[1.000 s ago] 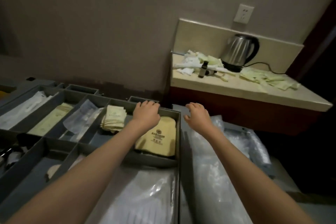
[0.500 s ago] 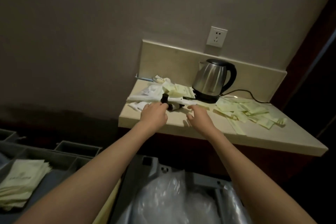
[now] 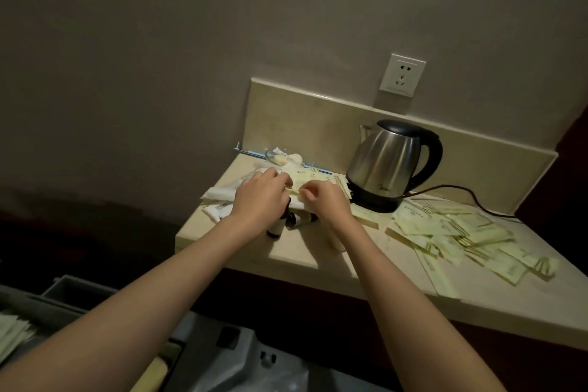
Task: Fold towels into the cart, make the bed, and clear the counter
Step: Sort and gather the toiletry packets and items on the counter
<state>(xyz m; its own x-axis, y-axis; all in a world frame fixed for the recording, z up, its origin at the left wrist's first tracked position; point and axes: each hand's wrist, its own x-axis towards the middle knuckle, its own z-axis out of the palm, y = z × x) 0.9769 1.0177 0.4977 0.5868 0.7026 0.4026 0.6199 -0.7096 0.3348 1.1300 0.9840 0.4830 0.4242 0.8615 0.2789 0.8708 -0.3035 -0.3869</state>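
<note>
Both hands, left hand [image 3: 259, 197] and right hand [image 3: 324, 202], pinch the packet pile [image 3: 305, 183] left of the kettle [image 3: 386, 165]; gather packets first, avoid tipping the small bottles [image 3: 294, 221] beneath.

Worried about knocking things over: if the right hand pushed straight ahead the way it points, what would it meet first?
Probably the pale packets beneath the right hand; the kettle stands just right of that line. Depth is unclear.

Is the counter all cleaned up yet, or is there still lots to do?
Not yet. Nothing on the counter looks cleared. Both hands, left hand and right hand, are gathering the wrappers piled beside the kettle. Small dark bottles lie under the hands, and many yellow sachets are scattered on the right. Towels and bed aren't in view.
</note>
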